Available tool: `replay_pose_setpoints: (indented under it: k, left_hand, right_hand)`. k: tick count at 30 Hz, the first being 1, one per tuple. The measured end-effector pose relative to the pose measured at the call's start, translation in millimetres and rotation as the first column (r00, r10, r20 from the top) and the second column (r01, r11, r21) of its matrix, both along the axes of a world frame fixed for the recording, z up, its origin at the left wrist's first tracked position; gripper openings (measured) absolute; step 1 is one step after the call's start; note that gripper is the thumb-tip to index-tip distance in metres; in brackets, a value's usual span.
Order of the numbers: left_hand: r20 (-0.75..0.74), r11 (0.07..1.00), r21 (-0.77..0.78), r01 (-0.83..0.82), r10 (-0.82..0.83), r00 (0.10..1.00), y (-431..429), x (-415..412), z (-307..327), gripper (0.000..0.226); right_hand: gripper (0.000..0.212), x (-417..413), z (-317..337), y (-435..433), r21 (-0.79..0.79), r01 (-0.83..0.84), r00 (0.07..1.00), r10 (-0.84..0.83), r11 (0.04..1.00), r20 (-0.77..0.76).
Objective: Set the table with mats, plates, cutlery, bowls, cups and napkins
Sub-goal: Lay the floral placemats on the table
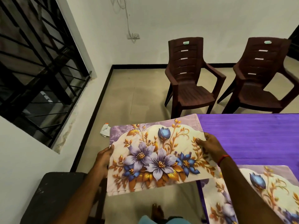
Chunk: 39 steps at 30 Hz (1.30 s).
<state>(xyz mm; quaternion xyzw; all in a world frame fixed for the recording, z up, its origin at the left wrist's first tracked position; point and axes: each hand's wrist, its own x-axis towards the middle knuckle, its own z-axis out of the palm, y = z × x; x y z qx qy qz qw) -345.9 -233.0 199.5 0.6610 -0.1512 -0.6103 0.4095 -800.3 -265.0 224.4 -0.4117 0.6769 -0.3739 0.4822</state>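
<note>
I hold a floral mat (155,152) with purple and blue flowers in the air, mostly left of the purple table (252,135), its right edge over the table's corner. My left hand (103,160) grips the mat's left edge. My right hand (208,144) pinches its right edge, thumb on top. A second mat (265,191) of the same print lies flat on the table's near right part, partly under my right forearm.
Two brown plastic chairs (192,78) (262,78) stand beyond the table's far edge. A dark stool (55,196) sits at lower left by the wall. A crumpled white wrapper (105,130) lies on the floor. A barred window (37,62) fills the left wall.
</note>
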Motion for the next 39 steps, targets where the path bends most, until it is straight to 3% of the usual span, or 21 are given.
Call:
replay_pose_setpoints:
  k: [5, 9, 15, 20, 25, 39]
  left_hand:
    - [0.07, 0.999, -0.028, 0.031, -0.029, 0.997, -60.1, 11.6, 12.2, 0.043]
    - [0.074, 0.998, -0.045, 0.053, -0.05, 0.996, -99.9, 8.9, 21.8, 0.037]
    - [0.076, 0.996, -0.045, 0.072, -0.069, 0.995, -167.7, 15.9, 24.6, 0.038]
    - [0.079, 0.981, -0.059, 0.183, -0.178, 0.981, -244.8, 15.6, 29.3, 0.023]
    - [0.128, 0.957, -0.064, 0.282, -0.272, 0.954, -326.3, 25.4, 37.1, 0.027]
    - [0.066, 0.89, 0.086, 0.448, -0.454, 0.889, -502.7, -24.1, 22.5, 0.035]
  right_hand:
    - [0.026, 11.3, -4.3, -50.7, 0.016, 0.028, 0.999, -0.028, 0.999, 0.018]
    - [0.017, 18.7, -5.6, -83.6, -0.008, 0.053, 0.998, -0.053, 0.999, -0.036]
    - [0.02, 27.7, -10.4, -128.8, 0.047, 0.125, 0.992, -0.124, 0.991, -0.03]
    - [0.021, 44.1, -16.2, -164.3, 0.043, 0.246, 0.968, -0.243, 0.968, -0.069]
    - [0.022, 61.4, -15.2, -196.5, 0.08, 0.339, 0.94, -0.335, 0.937, -0.055]
    - [0.015, 52.3, 5.0, -252.7, 0.122, 0.641, 0.764, -0.645, 0.758, -0.006]
